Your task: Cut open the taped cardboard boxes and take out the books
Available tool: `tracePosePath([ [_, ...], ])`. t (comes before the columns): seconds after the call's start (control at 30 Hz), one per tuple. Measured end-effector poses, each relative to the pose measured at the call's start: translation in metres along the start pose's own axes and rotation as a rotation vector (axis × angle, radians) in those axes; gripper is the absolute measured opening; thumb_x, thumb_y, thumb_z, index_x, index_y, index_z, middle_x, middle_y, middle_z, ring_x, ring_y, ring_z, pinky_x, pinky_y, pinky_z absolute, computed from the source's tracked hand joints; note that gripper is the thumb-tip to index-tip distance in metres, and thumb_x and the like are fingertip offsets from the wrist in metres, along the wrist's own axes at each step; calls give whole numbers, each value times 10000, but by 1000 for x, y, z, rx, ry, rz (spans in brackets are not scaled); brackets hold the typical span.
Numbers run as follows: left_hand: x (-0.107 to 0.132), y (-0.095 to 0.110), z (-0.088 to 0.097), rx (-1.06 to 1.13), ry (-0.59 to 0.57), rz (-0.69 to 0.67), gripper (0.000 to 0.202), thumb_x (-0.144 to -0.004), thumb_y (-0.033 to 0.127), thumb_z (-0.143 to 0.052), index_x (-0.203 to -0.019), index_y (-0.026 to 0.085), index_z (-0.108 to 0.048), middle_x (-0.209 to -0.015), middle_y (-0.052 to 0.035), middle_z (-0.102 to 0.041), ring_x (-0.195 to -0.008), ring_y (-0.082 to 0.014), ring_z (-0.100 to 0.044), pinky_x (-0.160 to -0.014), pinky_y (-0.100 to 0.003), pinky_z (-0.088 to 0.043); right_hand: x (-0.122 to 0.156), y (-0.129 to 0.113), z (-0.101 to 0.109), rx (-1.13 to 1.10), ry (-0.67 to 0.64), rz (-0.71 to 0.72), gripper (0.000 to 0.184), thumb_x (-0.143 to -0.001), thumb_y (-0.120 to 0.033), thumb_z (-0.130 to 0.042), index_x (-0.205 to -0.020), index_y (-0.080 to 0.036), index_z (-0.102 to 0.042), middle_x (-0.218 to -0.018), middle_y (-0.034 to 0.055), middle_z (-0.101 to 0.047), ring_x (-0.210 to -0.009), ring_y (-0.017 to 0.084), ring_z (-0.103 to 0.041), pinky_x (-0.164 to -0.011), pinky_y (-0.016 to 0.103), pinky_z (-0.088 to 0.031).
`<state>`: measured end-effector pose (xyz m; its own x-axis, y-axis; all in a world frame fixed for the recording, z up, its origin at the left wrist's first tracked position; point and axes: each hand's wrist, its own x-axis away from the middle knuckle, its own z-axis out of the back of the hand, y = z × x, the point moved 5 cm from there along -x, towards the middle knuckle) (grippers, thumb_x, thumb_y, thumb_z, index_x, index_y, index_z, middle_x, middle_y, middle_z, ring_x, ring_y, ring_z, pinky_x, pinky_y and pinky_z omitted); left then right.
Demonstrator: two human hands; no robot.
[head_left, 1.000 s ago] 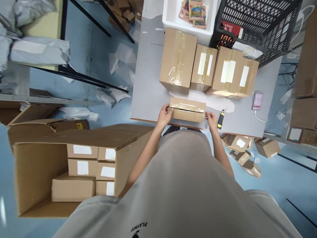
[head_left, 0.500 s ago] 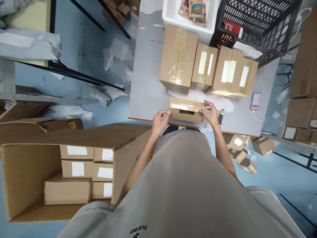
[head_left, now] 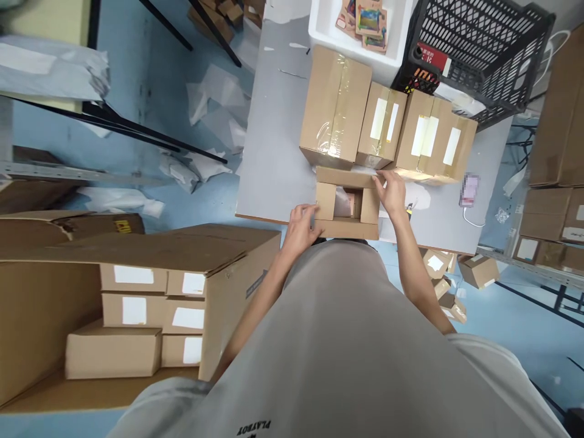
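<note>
A small cardboard box (head_left: 325, 201) lies at the table's near edge with its long flaps folded outward. Through its opening some clear plastic and a brownish item show, too small to name. My left hand (head_left: 301, 230) grips the left end and near flap, fingers curled over the edge. On the far right corner, my right hand (head_left: 391, 191) pinches the far flap between thumb and fingers. Just right of that wrist lies a utility knife (head_left: 409, 210), mostly hidden.
Behind the small box stand a large taped carton (head_left: 335, 106) and several labelled cartons (head_left: 382, 125). A white bin (head_left: 395, 61) and black crate (head_left: 497, 55) are farther back. A phone (head_left: 469, 190) lies right. Left, a big open carton (head_left: 241, 292) holds several boxes.
The small box's taped top has come open, its flaps now spread and its inside showing. Both hands have stayed at its ends. The view has shifted slightly.
</note>
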<state>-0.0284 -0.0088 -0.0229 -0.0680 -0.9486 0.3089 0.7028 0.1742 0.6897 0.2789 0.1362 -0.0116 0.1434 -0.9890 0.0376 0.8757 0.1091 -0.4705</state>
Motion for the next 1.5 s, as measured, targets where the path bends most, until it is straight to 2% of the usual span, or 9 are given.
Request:
tracePosePath([
  [0.1,-7,4,-15,-151,-102,-99,919,-837,115,-869,-1687,287,-565,-1938,-190,-158,-1802,-491,-125,-1408,-698,-278,-16,0,-16,17,27,-101,389,-1112,-340,-580,-1441,-172,-703,-1451,224,-714,-1381,383,-616,-1232,593,-496],
  [0.17,-13,10,-28,-213,-177,-145,911,-863,93,-827,-1702,336,-566,-1967,-126,-45,-1816,-475,1,-1430,-729,-181,-17,-6,-23,17,42,-148,441,-1094,-299,-572,-1502,-157,-660,-1543,243,-639,-1464,391,-531,-1277,622,-446],
  [0.33,-24,27,-45,-293,-244,-218,607,-925,157,-769,-1524,251,-736,-1961,-98,-120,-1823,-415,18,-1468,-681,-60,15,-48,-30,79,-81,-106,413,-1149,-225,-391,-1339,-189,-756,-1456,228,-633,-1356,381,-519,-1223,587,-455],
  [0.5,-16,30,-33,-305,-228,-235,563,-896,197,-845,-1452,227,-758,-1958,-126,-121,-1820,-439,1,-1454,-713,-92,69,-74,-37,238,-324,-80,361,-1153,-240,-473,-1333,-167,-777,-1338,227,-654,-1289,386,-532,-1145,517,-464],
  [0.73,12,13,22,-242,-6,-84,461,-1004,418,-823,-1420,244,-730,-1959,-166,-71,-1814,-485,-2,-1404,-754,-215,116,-32,-1,107,-43,-197,432,-1159,-344,-488,-1460,-198,-761,-1208,187,-653,-1142,372,-561,-1097,537,-493],
  [0.87,9,-12,31,-214,46,29,454,-1018,486,-790,-1375,210,-730,-1957,-192,-33,-1806,-518,5,-1394,-765,-207,133,11,12,77,113,-339,412,-1125,-333,-517,-1385,-165,-789,-1180,190,-649,-1133,366,-570,-1102,560,-507],
  [1.13,-19,-4,9,-80,58,7,527,-1091,503,-643,-1503,178,-683,-1794,-243,-462,-1669,-453,-427,-1391,-648,-351,131,32,-8,47,84,-385,391,-1066,-284,-522,-1290,-177,-824,-1136,168,-673,-1106,351,-581,-1070,539,-540],
  [1.37,-68,41,-53,-187,-135,-20,968,-995,420,-824,-1767,45,-376,-1746,-357,-481,-1620,-512,-509,-1318,-589,-451,117,11,-11,43,-9,-327,439,-1078,-199,-460,-1341,-159,-809,-1194,192,-693,-1148,362,-574,-1097,529,-521],
  [1.5,-87,44,-82,-325,-323,97,643,-1071,347,-708,-1608,8,-603,-1329,-342,-780,-1340,-490,-739,-1186,-571,-538,111,1,-10,69,-31,-291,446,-1103,-210,-438,-1350,-142,-803,-1236,205,-707,-1149,367,-573,-1101,520,-516],
])
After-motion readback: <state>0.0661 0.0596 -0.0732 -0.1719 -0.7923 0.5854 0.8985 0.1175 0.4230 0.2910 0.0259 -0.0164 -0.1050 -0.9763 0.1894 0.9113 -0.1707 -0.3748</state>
